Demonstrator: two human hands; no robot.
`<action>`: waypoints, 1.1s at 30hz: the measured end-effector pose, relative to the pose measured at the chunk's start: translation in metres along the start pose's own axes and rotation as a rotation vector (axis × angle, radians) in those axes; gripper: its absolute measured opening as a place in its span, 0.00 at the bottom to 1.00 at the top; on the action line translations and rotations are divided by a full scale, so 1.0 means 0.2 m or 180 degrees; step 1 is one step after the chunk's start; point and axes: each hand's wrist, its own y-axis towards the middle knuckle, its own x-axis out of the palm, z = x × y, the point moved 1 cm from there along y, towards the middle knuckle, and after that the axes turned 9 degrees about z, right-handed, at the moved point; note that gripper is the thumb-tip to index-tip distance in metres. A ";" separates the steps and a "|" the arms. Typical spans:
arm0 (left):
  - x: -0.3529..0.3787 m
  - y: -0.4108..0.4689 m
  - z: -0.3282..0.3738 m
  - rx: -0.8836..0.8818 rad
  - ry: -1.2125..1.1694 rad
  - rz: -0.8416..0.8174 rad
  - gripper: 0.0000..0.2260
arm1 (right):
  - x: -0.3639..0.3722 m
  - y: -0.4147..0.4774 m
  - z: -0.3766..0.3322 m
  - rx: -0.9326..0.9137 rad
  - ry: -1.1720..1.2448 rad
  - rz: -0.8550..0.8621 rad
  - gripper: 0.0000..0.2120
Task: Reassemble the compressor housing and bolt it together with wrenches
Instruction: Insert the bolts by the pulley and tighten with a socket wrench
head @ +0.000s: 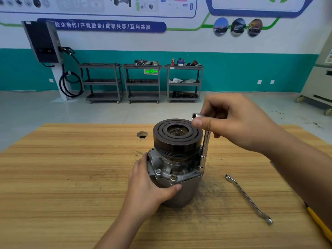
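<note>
The left hand (152,184) clasps the compressor housing (181,187), upright at mid-table, while the right hand (233,123) pinches a socket wrench (204,146) standing on its right flange — a spanner (248,196) lies right, on the wooden table (71,177).

A pale, streaky-grained wooden desk (71,177) carries a compressor (177,169), which stands upright with its dark grooved pulley on top. A round hole (142,134) pierces the desktop just behind and left of the compressor. Dark, gritty smudges (212,193) stain the wood around the compressor's base and spread to its right. A slim steel wrench (248,198) lies flat to the compressor's right, apart from it. Farther right of the compressor lies a yellow-handled tool (318,221), partly hidden by a forearm.
</note>
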 end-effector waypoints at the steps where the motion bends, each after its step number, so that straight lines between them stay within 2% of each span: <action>1: 0.00 0.00 0.00 0.0009 0.0007 0.0022 0.54 | 0.01 0.00 0.00 0.0008 -0.0072 0.0134 0.19; 4: 0.01 0.00 -0.01 -0.0047 -0.0104 0.0060 0.54 | 0.05 -0.01 0.01 0.0071 -0.0254 0.0508 0.16; 9: 0.01 -0.01 -0.01 -0.0090 -0.0231 0.0028 0.55 | 0.12 0.02 0.05 0.0252 -0.0416 0.1170 0.19; 14: 0.02 -0.01 -0.02 -0.0068 -0.0289 0.0026 0.54 | 0.13 0.07 0.08 0.0580 -0.0782 0.1377 0.20; 17: 0.01 -0.01 -0.02 -0.0053 -0.0293 0.0017 0.53 | 0.11 0.10 0.09 0.0807 -0.0789 0.1149 0.19; 21: 0.01 -0.01 -0.03 -0.0020 -0.0277 -0.0024 0.52 | 0.06 0.10 0.13 0.1320 0.0447 0.0107 0.19; 23: 0.01 -0.01 -0.03 -0.0003 -0.0297 -0.0013 0.52 | 0.03 0.08 0.15 0.1230 0.0641 -0.0159 0.21; 28: 0.01 -0.01 -0.03 0.0022 -0.0277 -0.0008 0.53 | -0.04 0.09 0.18 0.0755 0.0876 0.0404 0.20; 33: 0.01 -0.01 -0.03 0.0039 -0.0295 -0.0008 0.53 | 0.02 0.10 0.24 0.0801 0.0464 0.0109 0.19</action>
